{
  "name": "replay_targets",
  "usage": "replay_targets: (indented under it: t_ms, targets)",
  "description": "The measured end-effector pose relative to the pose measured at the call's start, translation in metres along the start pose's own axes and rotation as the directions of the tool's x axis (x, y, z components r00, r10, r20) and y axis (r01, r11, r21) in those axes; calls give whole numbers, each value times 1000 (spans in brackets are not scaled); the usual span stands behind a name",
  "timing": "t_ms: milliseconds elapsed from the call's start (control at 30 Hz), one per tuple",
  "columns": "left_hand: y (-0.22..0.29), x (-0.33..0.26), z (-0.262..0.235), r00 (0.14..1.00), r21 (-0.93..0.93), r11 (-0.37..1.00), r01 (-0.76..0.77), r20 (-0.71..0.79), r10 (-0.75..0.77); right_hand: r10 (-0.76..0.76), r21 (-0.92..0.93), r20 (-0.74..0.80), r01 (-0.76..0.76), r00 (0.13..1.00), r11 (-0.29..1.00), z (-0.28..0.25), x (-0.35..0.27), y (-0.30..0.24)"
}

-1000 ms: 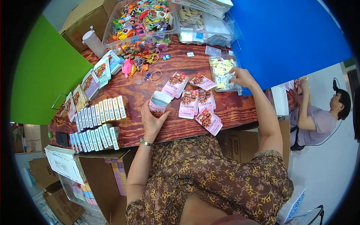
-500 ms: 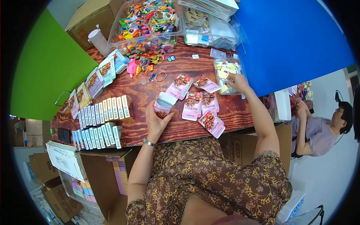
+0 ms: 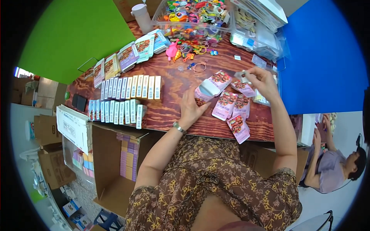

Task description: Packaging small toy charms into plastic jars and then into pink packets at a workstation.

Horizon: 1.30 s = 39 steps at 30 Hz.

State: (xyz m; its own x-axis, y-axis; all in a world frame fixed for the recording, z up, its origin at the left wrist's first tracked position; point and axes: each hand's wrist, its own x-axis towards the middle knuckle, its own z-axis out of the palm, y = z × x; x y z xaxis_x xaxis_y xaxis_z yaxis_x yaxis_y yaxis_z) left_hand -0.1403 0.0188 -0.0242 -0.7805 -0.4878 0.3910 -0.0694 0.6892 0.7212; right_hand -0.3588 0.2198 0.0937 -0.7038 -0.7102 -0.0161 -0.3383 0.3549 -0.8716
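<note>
At the far left of the wooden bench (image 3: 169, 115), at about nine o'clock from the left hand, two rows of narrow white boxes (image 3: 123, 99) stand side by side; beyond them, toward eleven o'clock, a curved line of flat picture packets (image 3: 127, 57) lies along the edge; a small dark block (image 3: 79, 102) sits at the bench's left end; below the bench an open cardboard carton (image 3: 111, 165) holds stacked pastel boxes.

The left hand (image 3: 192, 109) is clamped on an open pink pouch (image 3: 208, 90), fingers curled round its lower part, the pouch tilted with its white mouth toward one o'clock from the palm; a watch (image 3: 178, 127) sits on that wrist.

At twelve o'clock from the pouch a clear tub (image 3: 192, 15) of bright small toys stands at the far edge, with loose coloured pieces (image 3: 189, 50) spilled just before it.

Just right of the pouch, at three to five o'clock, several pink printed pouches (image 3: 231, 111) lie flat and overlapping on the bench.

The right hand (image 3: 260, 81) hovers at about two o'clock from the held pouch, near it but apart; its fingertips are pinched together on a small pale item (image 3: 242, 75), probably a clear wrapper, though it is too small to tell; a clear bag (image 3: 266, 98) lies under that hand.
</note>
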Motion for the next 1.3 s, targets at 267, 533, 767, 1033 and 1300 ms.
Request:
replay_targets:
  t_ms: [267, 533, 767, 1033, 1300]
  targets:
    - [11, 3, 2, 998, -69, 995, 69, 18, -68, -22, -9, 306, 26, 952, 1000, 74, 18, -39]
    - [12, -1, -9, 996, 14, 999, -40, -82, 41, -408, -302, 329, 504, 852, 809, 110, -1, -63]
    - [0, -9, -13, 986, -29, 999, -25, -168, 20, -683, -372, 11, 637, 730, 675, 127, -16, -27]
    - [-27, -31, -5, 967, -215, 974, -70, -254, 13, -603, -86, 89, 610, 793, 788, 159, -20, -10]
    - [-38, -34, -11, 944, -48, 991, -123, -314, 102, -711, -114, 136, 724, 690, 680, 171, -22, -7]
